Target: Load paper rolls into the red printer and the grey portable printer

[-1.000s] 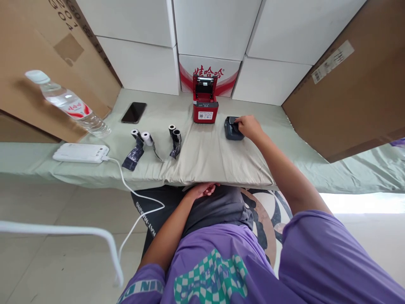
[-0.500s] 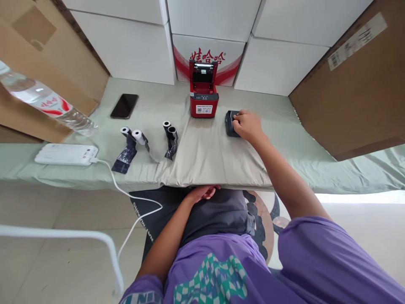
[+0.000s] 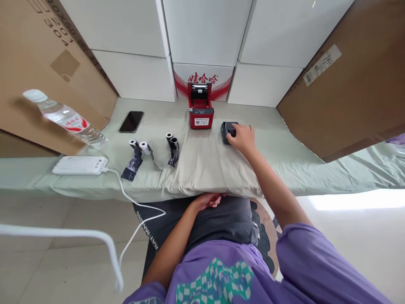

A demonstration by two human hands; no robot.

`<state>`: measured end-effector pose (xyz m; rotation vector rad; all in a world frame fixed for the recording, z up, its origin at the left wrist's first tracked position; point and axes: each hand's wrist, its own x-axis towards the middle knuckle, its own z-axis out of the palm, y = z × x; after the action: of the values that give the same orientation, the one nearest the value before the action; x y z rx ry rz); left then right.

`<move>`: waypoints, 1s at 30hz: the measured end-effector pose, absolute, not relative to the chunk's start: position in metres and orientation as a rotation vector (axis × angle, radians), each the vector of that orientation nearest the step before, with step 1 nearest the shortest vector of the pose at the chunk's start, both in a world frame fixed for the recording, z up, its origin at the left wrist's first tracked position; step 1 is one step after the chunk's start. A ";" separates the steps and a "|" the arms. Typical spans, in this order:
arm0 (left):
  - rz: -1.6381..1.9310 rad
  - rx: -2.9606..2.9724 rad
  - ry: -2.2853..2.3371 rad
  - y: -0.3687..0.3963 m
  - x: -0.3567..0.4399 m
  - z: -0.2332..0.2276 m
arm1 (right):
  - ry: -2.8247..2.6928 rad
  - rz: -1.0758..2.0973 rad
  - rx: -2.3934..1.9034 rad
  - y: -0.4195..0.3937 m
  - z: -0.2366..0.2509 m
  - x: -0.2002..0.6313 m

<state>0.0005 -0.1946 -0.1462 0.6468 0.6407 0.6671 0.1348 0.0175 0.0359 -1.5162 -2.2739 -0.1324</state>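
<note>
My right hand reaches across the cloth-covered table to a small black box-shaped device, with thumb and fingers bent onto its top and right side. The device lies flat, partly hidden by the fingers. Left of it stands a red receipt printer with its lid raised. My left hand rests on my lap at the table's front edge, fingers curled and nothing seen in them. Several small paper rolls lie left of centre, among them a white roll and a dark roll with loose tails.
A phone, a tilted water bottle and a white power bank with a cable are on the left. Cardboard boxes flank the table on the left and right. White boxes stack behind.
The view has tilted upward, so the table things appear lower. My right hand stays at the black device, its fingers slightly shifted. My left hand keeps its place on my lap.
</note>
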 end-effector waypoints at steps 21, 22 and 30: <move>0.624 0.865 0.667 -0.191 0.007 -0.131 | -2.442 0.640 -0.903 -0.025 0.026 -0.036; 0.620 0.854 0.672 -0.191 0.006 -0.131 | -2.466 0.685 -0.922 -0.022 0.026 -0.041; 0.625 0.846 0.655 -0.188 0.005 -0.135 | -2.563 0.738 -1.059 -0.018 0.040 -0.062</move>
<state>0.0047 -0.1884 -0.1347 0.8459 0.6548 0.6246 -0.0619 -0.0180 0.0398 -1.0588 -2.5633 0.7381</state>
